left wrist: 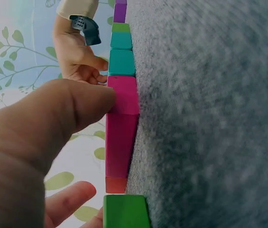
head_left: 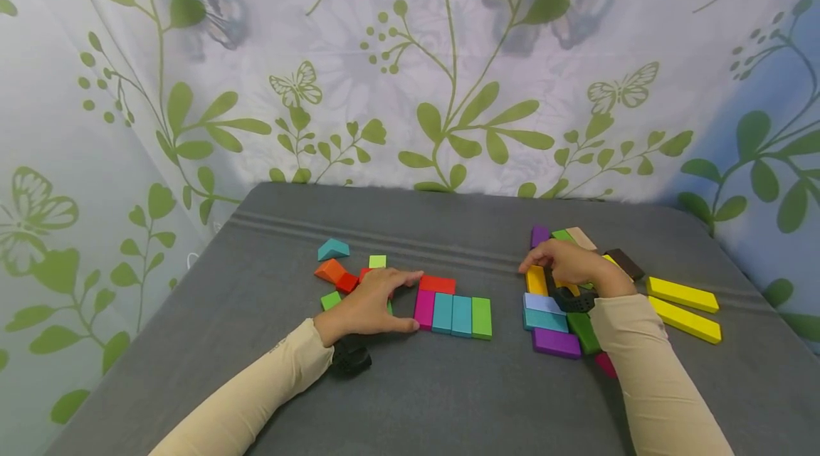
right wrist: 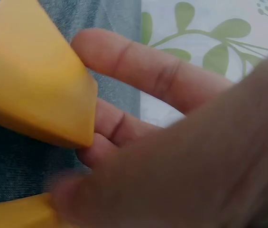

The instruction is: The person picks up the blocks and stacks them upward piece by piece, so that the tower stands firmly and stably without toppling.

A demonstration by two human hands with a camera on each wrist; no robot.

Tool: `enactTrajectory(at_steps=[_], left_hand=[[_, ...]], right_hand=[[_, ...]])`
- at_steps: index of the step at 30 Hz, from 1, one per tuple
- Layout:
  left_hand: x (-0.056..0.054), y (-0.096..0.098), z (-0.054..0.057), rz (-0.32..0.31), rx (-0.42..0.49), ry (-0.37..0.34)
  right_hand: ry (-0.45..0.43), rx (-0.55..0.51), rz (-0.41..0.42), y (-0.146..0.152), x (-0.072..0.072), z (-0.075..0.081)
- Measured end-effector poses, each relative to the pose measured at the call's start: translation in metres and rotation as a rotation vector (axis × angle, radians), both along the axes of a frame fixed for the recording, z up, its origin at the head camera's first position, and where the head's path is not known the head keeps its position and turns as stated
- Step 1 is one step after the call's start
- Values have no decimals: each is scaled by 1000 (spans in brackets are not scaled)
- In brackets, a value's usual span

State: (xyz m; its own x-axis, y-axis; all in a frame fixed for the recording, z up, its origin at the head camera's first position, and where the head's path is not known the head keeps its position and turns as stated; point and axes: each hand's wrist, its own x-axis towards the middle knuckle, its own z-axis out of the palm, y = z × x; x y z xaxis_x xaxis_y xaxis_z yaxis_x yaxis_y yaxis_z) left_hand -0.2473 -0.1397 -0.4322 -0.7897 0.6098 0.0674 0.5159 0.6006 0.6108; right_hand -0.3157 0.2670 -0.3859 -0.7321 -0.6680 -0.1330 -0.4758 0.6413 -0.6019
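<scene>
Over grey tabletop [head_left: 487,399], the spread left hand [head_left: 371,301] thumbed a magenta block [head_left: 424,308]; the right hand [head_left: 570,262], fingers parted, touched an orange block [head_left: 536,282].

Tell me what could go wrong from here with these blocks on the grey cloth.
The left hand has its thumb against the magenta rectangular block; a push might skew it against the turquoise rectangular block beside it.

The right hand has fingers at the orange-yellow rectangular block, which lies close to the pale blue rectangular block, so moving it could nudge that neighbour.
</scene>
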Motion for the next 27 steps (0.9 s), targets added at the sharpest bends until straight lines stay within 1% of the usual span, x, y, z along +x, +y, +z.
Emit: enactTrajectory(at_steps=[2, 4, 9, 12, 15, 18, 27], left_hand=[[0, 0, 0, -1, -14, 0], [1, 0, 0, 4, -23, -6], [2, 0, 1, 11, -45, -8], [3, -1, 1, 13, -48, -10], [3, -1, 2, 14, -45, -16], [3, -1, 2, 12, -42, -12], [3, 1, 1, 7, -47, -9]], right_hand=[[17, 5, 2, 1, -2, -2], [23, 3, -13, 0, -2, -3], [46, 27, -111, -6, -2, -6], [51, 55, -146, -12, 0, -6], [25, 53, -126, -19, 3, -4], [-5, 20, -90, -26, 6, -4], [-82, -72, -56, -51, 17, -12]])
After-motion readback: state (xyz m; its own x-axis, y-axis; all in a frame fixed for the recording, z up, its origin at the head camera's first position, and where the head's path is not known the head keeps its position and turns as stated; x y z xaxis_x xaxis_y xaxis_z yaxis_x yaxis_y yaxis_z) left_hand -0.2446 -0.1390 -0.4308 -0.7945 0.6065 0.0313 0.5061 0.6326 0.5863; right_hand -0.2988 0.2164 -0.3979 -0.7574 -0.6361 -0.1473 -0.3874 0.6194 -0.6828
